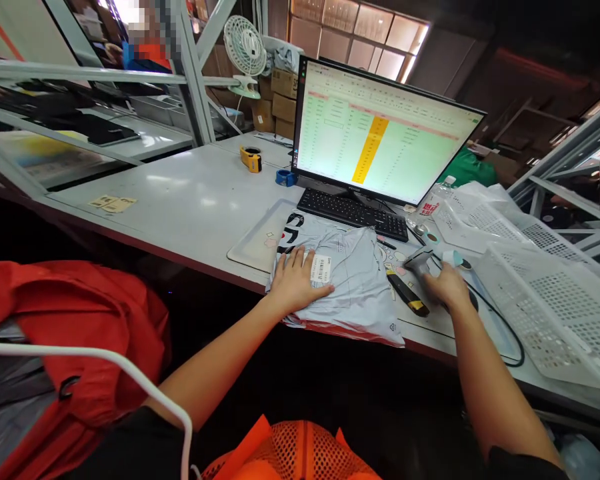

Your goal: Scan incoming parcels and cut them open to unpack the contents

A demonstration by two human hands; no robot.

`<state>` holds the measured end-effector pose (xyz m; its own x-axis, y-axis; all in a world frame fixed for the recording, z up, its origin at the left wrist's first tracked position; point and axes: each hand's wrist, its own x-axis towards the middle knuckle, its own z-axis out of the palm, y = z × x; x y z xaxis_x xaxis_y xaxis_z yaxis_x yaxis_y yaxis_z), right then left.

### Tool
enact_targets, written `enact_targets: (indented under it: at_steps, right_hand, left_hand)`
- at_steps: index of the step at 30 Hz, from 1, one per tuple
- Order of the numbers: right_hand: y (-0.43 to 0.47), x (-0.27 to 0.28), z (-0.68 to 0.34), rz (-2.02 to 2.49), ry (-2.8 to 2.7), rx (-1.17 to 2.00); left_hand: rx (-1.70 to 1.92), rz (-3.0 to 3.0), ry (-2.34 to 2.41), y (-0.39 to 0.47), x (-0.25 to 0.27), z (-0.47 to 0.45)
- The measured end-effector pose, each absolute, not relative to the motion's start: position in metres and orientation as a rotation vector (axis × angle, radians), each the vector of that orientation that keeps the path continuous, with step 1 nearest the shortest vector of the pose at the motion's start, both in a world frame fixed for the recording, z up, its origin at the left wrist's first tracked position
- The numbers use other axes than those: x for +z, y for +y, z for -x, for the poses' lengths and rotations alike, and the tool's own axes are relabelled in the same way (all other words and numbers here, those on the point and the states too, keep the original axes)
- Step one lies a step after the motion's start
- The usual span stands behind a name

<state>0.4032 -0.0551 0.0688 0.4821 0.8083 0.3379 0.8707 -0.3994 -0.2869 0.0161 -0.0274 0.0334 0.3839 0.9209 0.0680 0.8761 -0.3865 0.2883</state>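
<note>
My left hand lies flat with fingers spread on a pale grey plastic mailer bag, beside its white barcode label. The bag has black print on its upper left and sits at the table's front edge. To its right, my right hand is closed around a grey handheld barcode scanner; part of the scanner is hidden by the fingers. A black-and-yellow utility knife rests between the bag and this hand.
Behind the bag stand a keyboard and a monitor. White perforated baskets take up the right side, near a black cable. A yellow tape measure and a blue tape roll lie further back.
</note>
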Motion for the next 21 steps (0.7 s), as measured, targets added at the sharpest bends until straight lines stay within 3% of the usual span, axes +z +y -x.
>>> enact_targets:
  at_steps: [3,9,15,21]
  right_hand:
    - [-0.065,0.056,-0.434,2.690,-1.340,0.011]
    - [-0.054,0.052,-0.408,2.699,-1.423,0.089]
    - [-0.066,0.135,-0.391,2.371,-1.393,0.569]
    - [-0.106,0.222,-0.330,2.022,-1.687,1.184]
  left_hand:
    - [0.332,-2.440,1.615,-0.028,0.032,-0.017]
    - [0.293,-2.426,1.550,-0.026,0.040,-0.016]
    - [0.064,-2.471,1.473,-0.016,0.058,-0.019]
    - [0.086,-2.445,1.456,-0.012,0.056,-0.019]
